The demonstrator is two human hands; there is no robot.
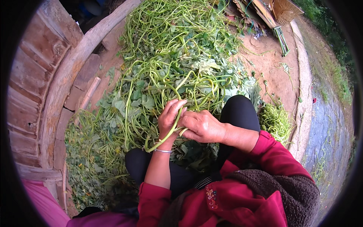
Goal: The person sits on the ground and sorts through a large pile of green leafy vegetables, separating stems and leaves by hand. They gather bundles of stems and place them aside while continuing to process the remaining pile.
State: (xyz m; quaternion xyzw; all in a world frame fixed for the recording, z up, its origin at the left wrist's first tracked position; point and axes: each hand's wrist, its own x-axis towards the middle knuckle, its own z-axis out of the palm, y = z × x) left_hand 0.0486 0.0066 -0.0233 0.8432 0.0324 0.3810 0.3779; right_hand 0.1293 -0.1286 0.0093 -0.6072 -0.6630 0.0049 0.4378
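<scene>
A thick green vine stem (170,132) runs between my two hands, its lower end bent beside my left wrist. My left hand (168,115) grips this stem near its upper part, thumb lying along it. Close by on the right, my right hand (202,124) has its fingers curled on a short side stalk (183,131) where it joins the stem. What lies inside the right fingers is partly hidden. Beyond both hands spreads a large heap of leafy green vines (181,51), some of its stems looping up against my hands.
Picked green stalks (275,122) lie in a pile right of my knee. A wooden plank wall (34,82) and log beam (73,54) border the left. A stick (90,92) rests near them. A woven basket (285,12) and tied stalks (279,39) stand at upper right.
</scene>
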